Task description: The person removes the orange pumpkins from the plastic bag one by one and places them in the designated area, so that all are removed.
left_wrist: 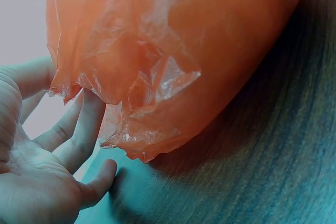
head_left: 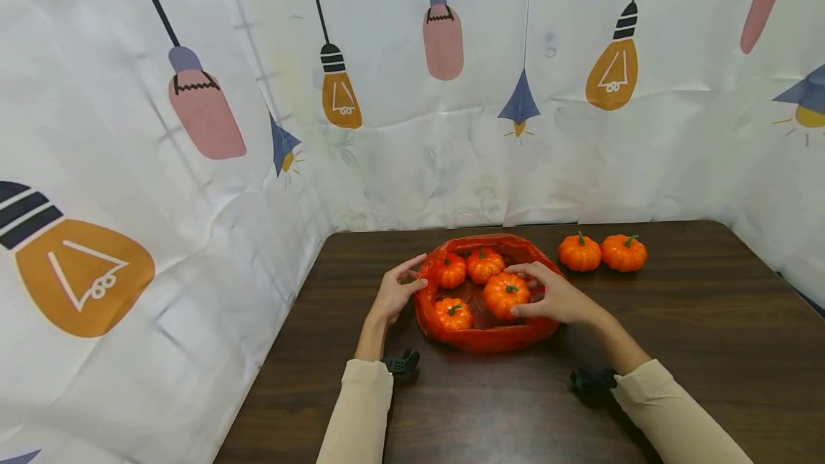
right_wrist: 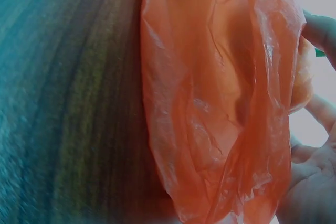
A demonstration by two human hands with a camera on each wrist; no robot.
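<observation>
An orange-red plastic bag [head_left: 496,340] lies spread wide on the table, its mouth facing up. At its left side my left hand [head_left: 392,294] pinches the rim; in the left wrist view, fingers [left_wrist: 86,129] curl against the crumpled plastic edge. Over the bag's right part, my right hand [head_left: 559,295] grips a small orange toy pumpkin [head_left: 506,296] between thumb and fingers. Three more pumpkins sit inside: one at the back left [head_left: 453,271], a second at the back [head_left: 485,263] and another at the front left [head_left: 452,314]. In the right wrist view, the bag's side partly hides the held pumpkin [right_wrist: 303,80].
Two more pumpkins, a left one [head_left: 579,252] and a right one [head_left: 624,253], stand side by side behind the bag to the right. The dark wooden table [head_left: 696,335] meets a white printed curtain [head_left: 412,185] at its back and left.
</observation>
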